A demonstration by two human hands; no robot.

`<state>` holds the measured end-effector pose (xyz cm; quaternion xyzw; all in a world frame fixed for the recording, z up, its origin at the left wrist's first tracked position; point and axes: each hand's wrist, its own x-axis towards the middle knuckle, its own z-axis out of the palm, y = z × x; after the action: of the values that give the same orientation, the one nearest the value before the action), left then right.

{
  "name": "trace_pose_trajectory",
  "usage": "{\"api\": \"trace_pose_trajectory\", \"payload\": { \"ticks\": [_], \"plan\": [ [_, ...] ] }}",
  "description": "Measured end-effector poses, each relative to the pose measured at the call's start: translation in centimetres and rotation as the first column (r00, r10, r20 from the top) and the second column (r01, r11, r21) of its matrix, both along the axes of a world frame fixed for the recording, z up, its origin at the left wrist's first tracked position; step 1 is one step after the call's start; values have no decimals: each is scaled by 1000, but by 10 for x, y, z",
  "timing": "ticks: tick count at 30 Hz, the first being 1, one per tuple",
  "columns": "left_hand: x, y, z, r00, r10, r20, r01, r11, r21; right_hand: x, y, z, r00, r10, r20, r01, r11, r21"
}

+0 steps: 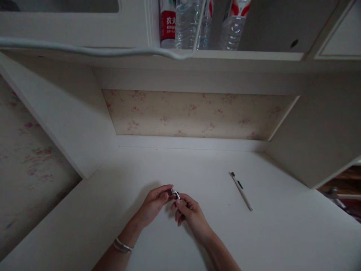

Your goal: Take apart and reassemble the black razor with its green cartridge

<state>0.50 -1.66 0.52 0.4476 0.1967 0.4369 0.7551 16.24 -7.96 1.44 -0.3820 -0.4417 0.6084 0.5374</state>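
Observation:
Above the white desktop (152,162), my two hands meet over a small silver metal piece (176,195) with a bent arm and dark parts. It is too small to name its kind. My left hand (154,205) is closed, thumb and fingertips pinching its left end, and a bracelet circles the wrist. From the right, my right hand (191,214) pinches the other end between thumb and forefinger, with the remaining fingers curled below. The fingertips hide part of the piece.
A white pen (241,192) with dark tip and clip lies to the right. Plastic bottles (187,24) stand on the shelf overhead, with a white cable (113,51) running in front. Side panels (64,113) flank the desk, and floral wallpaper (180,114) shows behind.

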Motion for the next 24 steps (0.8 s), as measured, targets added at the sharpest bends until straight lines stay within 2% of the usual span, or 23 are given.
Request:
{"api": "trace_pose_trajectory", "payload": {
  "ticks": [2, 5, 7, 13, 20, 24],
  "plan": [
    [2, -3, 2, 1000, 8, -28, -8, 1000, 15, -1, 1, -1, 995, -93, 29, 93, 996, 15],
    [7, -8, 6, 983, 89, -158, -81, 995, 58, -3, 3, 2, 955, -268, 129, 263, 963, 56],
    [12, -12, 7, 959, 137, -248, -116, 988, 99, -5, 4, 5, 936, -314, 157, 305, 949, 76],
    [21, -19, 8, 917, 205, -342, -144, 970, 194, -8, 8, 4, 953, -274, 131, 260, 959, 114],
    [18, -17, 16, 829, 401, -390, -221, 875, 430, -10, 5, -15, 930, -262, 259, 192, 945, 265],
    [15, -14, 20, 790, 455, -410, -193, 821, 538, -13, 2, -15, 903, -261, 340, 161, 942, 295]
  ]
}}
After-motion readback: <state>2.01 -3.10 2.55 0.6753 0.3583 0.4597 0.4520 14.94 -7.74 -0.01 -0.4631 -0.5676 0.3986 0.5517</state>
